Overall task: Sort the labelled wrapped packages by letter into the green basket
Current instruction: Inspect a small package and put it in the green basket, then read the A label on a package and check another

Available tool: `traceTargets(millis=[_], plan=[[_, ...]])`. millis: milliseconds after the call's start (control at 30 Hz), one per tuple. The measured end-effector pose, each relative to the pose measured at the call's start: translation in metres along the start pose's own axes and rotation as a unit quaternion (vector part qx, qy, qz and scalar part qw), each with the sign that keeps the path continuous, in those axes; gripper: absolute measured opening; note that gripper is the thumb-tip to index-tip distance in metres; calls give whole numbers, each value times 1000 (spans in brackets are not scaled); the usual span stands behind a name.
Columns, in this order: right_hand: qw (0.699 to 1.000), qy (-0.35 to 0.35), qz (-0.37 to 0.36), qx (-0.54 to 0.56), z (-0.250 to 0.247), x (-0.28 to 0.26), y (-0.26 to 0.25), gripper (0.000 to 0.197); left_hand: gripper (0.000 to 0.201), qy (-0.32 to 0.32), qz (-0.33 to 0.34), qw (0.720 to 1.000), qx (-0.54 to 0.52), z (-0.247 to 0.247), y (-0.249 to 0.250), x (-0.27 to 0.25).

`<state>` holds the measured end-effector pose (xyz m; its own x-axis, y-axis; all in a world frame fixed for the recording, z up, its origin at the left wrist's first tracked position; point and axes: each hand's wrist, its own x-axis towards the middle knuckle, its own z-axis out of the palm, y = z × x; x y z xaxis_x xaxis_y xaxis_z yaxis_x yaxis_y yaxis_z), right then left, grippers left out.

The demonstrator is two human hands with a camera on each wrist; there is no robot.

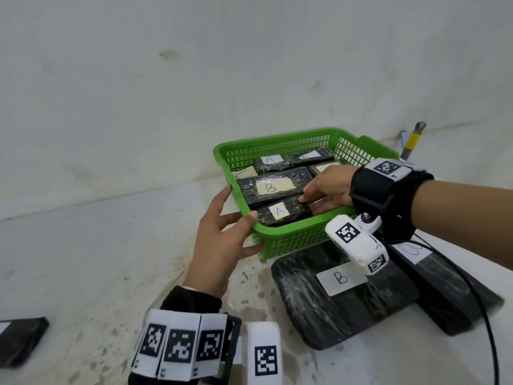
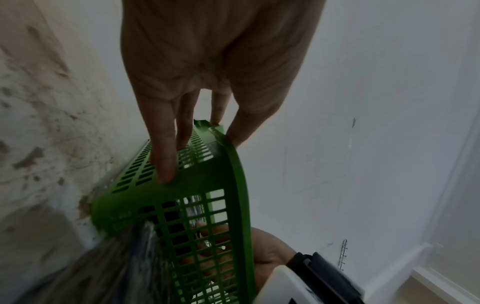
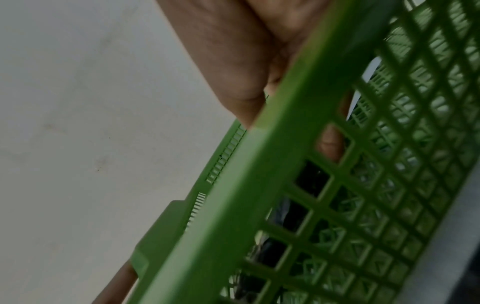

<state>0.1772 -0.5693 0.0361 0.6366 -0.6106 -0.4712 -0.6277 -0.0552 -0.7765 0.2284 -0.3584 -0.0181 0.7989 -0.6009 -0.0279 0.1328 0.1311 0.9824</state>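
Observation:
The green basket [image 1: 291, 240] stands on the white floor by the wall and holds several black wrapped packages. A package labelled A [image 1: 280, 213] lies along the near wall, with a B package [image 1: 273, 187] behind it and another A package [image 1: 270, 162] at the back. My left hand [image 1: 236, 215] holds the basket's near-left corner, thumb over the rim and fingers [image 2: 163, 160] flat on the outer mesh wall [image 2: 233, 185]. My right hand [image 1: 313, 200] reaches inside and pinches the right end of the near A package; the mesh [image 3: 259, 185] partly hides it.
A large B package [image 1: 341, 293] lies on the floor right in front of the basket. Another labelled package [image 1: 444, 279] overlaps it at the right, under a black cable. A dark package [image 1: 19, 340] lies at the far left. A yellow-handled tool [image 1: 412, 143] leans at the wall.

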Motion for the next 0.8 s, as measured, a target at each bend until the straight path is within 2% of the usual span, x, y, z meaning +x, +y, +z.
traceTargets(millis=[267,433,567,700,800], plan=[[996,18,-44,-74,3,6,2,23,60,4,-3,1000,-17,0,0,0],[992,56,-68,-86,4,0,4,25,59,20,-6,999,-31,3,-2,0],[992,68,-78,-77,2,-16,-4,20,56,28,-12,999,-43,3,1,-1],[989,91,-112,-33,-4,-42,-16,17,48,37,-17,999,-2,1,5,-13],[989,70,-131,15,6,-74,-22,16,29,39,-4,997,66,-11,8,-31]])
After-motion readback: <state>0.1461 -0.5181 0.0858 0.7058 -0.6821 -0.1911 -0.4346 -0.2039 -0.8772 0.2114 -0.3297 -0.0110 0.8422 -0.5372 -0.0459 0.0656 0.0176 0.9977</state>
